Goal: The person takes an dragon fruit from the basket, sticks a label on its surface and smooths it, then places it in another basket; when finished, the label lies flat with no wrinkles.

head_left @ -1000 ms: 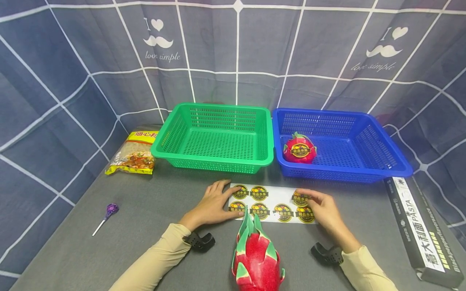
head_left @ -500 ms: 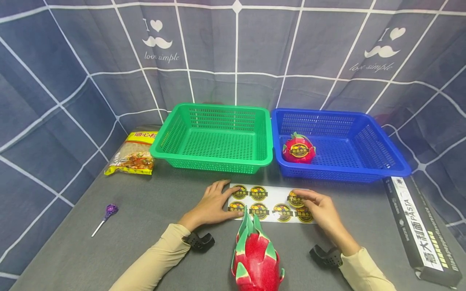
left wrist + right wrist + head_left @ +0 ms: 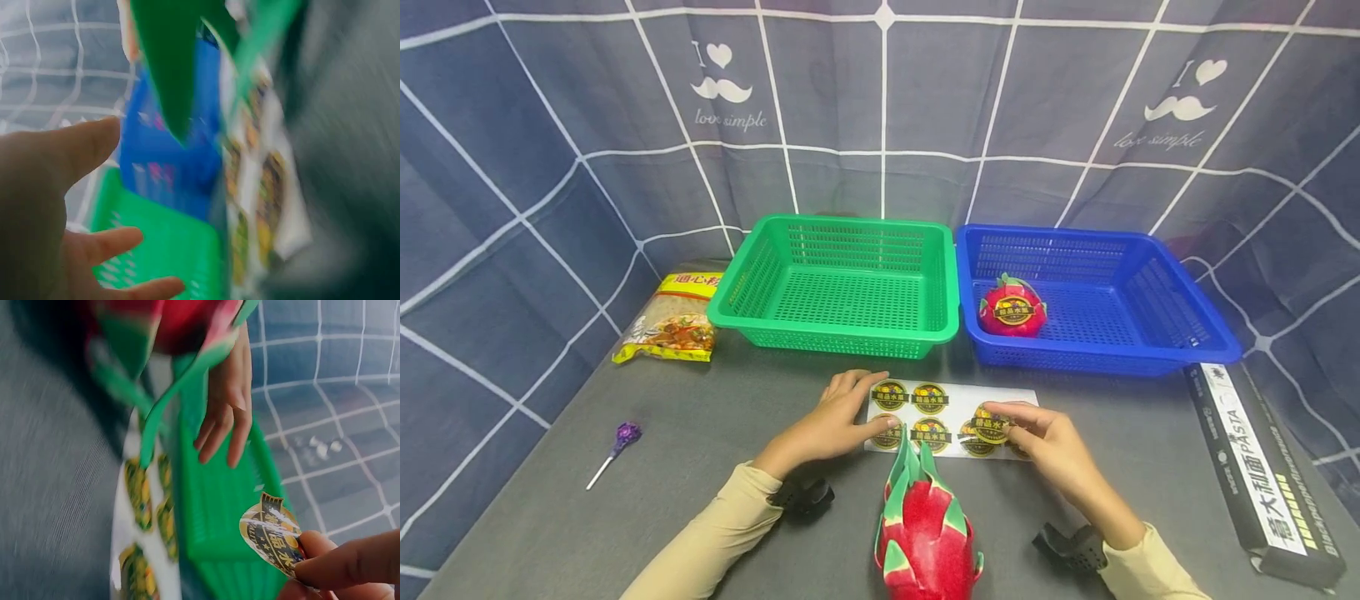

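Between thumb and forefinger, my right hand (image 3: 1060, 450) pinches a round black-and-gold fruit sticker (image 3: 270, 531), held over the right part of a white sticker sheet (image 3: 958, 400). Several similar stickers remain visible on that sheet. My left hand (image 3: 827, 427) is by the sheet's left edge, fingers extended and holding nothing; the left wrist view shows them spread apart. Whether its fingertips touch the sheet, I cannot tell. A red dragon fruit (image 3: 928, 533) with green leaf tips lies between my forearms, its tips toward the sheet. Its near end is cut off by the frame.
Behind the sheet stand a green basket (image 3: 842, 331) and, right of it, a blue basket (image 3: 1097, 354) holding a stickered dragon fruit (image 3: 1012, 308). A pasta bag (image 3: 673, 321) and purple lollipop (image 3: 625, 435) lie left. A long pasta box (image 3: 1262, 475) lies right.
My right hand has moved left, carrying the sticker away from the sheet's upper right, where bare white backing now shows. My left hand has shifted slightly left, off the sheet's edge stickers.
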The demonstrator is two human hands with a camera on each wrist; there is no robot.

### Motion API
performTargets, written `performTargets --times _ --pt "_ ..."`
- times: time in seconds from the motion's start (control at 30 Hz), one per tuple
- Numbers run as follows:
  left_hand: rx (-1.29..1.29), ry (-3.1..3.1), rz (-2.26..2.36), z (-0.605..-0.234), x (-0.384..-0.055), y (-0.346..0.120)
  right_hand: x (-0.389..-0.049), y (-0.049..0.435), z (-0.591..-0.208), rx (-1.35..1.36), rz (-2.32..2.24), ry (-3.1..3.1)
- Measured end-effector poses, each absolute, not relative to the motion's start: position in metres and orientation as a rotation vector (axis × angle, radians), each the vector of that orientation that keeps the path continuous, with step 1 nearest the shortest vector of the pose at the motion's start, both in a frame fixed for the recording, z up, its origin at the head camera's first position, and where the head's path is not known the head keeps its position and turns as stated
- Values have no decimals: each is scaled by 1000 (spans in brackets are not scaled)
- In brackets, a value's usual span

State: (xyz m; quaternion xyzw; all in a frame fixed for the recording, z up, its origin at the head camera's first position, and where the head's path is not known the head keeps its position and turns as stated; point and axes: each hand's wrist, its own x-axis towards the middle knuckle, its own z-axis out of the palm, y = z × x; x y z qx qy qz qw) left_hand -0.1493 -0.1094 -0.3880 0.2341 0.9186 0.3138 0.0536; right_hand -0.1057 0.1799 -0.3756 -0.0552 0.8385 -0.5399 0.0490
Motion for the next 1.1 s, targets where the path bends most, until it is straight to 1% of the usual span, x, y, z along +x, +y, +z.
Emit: performTargets --times 0.17,0.37,0.63,0.87,1.1 --pt "708 2646 1005 -363 -130 -101 -94 173 -361 -379 -1657 2590" --pt "672 2388 1029 -346 -110 -91 -80 166 -350 -554 -1702 2599" --pt "571 2155 1116 -345 -95 -83 -64 160 -341 -660 -1715 2624" --pt "583 2128 1082 -350 -86 -77 -54 152 -340 -698 -1737 2575" --pt "552 2171 1002 -355 -83 -73 -50 146 -342 -725 -1778 2531"
